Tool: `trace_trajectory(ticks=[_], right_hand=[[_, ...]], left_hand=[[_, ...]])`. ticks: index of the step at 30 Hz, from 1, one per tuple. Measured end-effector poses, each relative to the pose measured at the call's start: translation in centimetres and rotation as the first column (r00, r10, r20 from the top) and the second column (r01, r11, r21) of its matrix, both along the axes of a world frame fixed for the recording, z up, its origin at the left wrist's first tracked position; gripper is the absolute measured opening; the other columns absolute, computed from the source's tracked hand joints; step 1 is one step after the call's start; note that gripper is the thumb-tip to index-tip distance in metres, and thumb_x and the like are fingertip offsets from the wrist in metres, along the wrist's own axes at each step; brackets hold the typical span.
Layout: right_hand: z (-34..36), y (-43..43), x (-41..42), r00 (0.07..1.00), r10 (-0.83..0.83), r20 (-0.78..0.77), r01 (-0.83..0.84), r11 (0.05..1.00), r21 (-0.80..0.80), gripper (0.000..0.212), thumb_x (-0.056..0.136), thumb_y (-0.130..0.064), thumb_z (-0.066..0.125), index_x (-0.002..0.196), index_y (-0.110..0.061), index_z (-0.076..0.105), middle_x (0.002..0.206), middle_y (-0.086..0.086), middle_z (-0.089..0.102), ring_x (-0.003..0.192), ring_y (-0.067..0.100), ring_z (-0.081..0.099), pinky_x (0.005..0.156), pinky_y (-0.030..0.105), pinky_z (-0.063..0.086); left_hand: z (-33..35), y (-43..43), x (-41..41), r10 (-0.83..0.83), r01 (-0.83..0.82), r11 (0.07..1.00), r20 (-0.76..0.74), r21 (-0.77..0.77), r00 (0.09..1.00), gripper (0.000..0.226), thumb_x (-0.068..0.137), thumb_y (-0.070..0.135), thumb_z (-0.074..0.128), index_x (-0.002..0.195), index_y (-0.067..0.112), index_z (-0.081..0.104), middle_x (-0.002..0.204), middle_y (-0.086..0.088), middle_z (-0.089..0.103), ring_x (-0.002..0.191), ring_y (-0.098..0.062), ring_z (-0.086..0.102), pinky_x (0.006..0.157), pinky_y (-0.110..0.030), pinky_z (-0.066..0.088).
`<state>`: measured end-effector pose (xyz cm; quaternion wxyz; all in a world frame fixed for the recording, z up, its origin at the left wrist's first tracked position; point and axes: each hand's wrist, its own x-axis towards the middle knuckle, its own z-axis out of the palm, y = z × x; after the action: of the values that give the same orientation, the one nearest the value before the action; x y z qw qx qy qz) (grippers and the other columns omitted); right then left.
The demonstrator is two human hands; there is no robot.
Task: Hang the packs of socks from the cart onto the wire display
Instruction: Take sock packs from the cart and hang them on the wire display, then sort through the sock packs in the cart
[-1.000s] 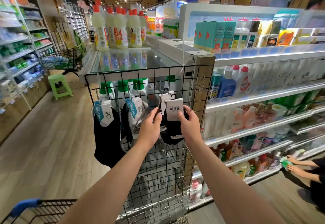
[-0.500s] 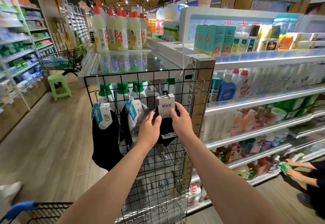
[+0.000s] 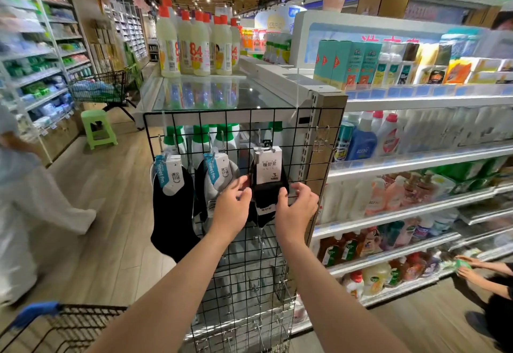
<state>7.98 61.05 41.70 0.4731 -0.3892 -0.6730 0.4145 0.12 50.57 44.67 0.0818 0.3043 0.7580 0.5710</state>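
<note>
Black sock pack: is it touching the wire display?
Touching. The head view shows the black sock pack hanging by its top from a hook on the wire display.
</note>
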Motion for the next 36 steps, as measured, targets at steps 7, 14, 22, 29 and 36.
trace_trajectory(ticks=[7,14,22,29,36], right_hand=[[-3.7,-7.0,2.5,0.924,0.381,0.033,-0.382,0.923,0.044,0.012,0.102,-0.023,0.053,0.105,-0.021,0.065,0.099,-0.011,0.064,0.093,0.001,0.058,0.081,0.022,0.048],[-10.4,-15.4,2.8,0.491,0.783,0.382,-0.717,0.612,-0.334,0.02,0.102,-0.025,0.054,0.114,-0.022,0.069,0.107,-0.003,0.069,0.095,0.014,0.064,0.085,0.031,0.053],[-15.6,-30.4,1.1,-0.058,0.838,0.542,-0.881,0.212,-0.423,0.022,0.098,-0.014,0.055,0.115,-0.01,0.069,0.106,0.006,0.066,0.102,0.026,0.061,0.087,0.032,0.046],[-22.8,-42.2,-1.8,-0.369,0.774,0.513,-0.743,0.085,-0.664,0.021,0.097,-0.018,0.054,0.11,-0.013,0.07,0.115,0.007,0.069,0.106,0.027,0.062,0.09,0.034,0.05],[-31.3,-49.1,-6.1,-0.439,0.715,0.545,-0.657,0.159,-0.737,0.016,0.096,-0.017,0.053,0.098,-0.008,0.066,0.1,0.011,0.067,0.098,0.031,0.062,0.089,0.04,0.05]], left_hand=[[-3.3,-6.3,2.9,0.09,-0.092,0.99,0.031,0.103,0.995,0.022,0.102,0.017,0.051,0.113,0.027,0.067,0.1,0.009,0.073,0.076,-0.011,0.069,0.062,-0.027,0.054],[-12.6,-18.6,7.0,0.448,-0.427,0.884,0.086,-0.189,0.89,0.013,0.101,0.03,0.054,0.105,0.035,0.066,0.095,0.02,0.069,0.075,0.006,0.062,0.067,-0.017,0.046],[-23.4,-37.7,13.6,0.808,-0.594,0.582,0.311,-0.555,0.501,0.017,0.102,0.021,0.053,0.113,0.022,0.066,0.097,0.0,0.063,0.092,-0.021,0.061,0.067,-0.025,0.042],[-31.2,-46.9,14.8,0.851,-0.606,0.517,0.441,-0.605,0.286,0.019,0.1,0.019,0.053,0.113,0.022,0.067,0.107,0.0,0.068,0.09,-0.022,0.063,0.074,-0.03,0.047],[-38.3,-51.0,12.3,0.809,-0.63,0.511,0.575,-0.585,0.123,0.018,0.1,0.021,0.055,0.115,0.023,0.065,0.109,0.002,0.066,0.101,-0.017,0.06,0.083,-0.027,0.043]])
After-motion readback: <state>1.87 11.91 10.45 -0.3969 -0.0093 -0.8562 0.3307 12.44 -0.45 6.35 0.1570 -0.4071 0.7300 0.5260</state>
